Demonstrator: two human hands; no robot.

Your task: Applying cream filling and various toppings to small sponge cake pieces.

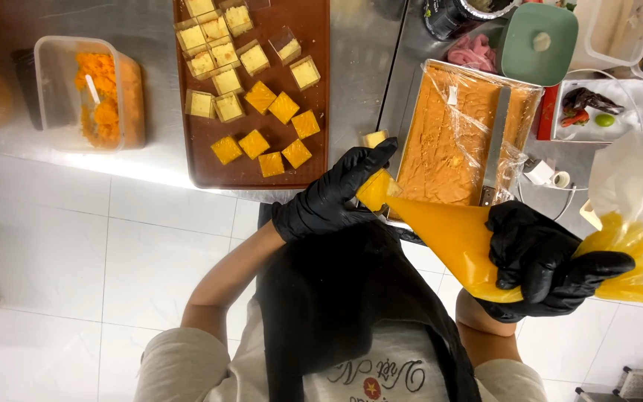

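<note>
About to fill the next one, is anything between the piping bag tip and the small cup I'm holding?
Nothing visible: the tip of the piping bag, squeezed by the right hand, meets the small cup held in the left hand.

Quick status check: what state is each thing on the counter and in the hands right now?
Piping bag: filled with orange cream, squeezed at its twisted end.
Left hand: gloved, grip closed on the small cup at the bag's tip.
Right hand: gloved, grip closed around the bag.
Metal tray: plastic film partly peeled back.
Clear tub: open.
</note>
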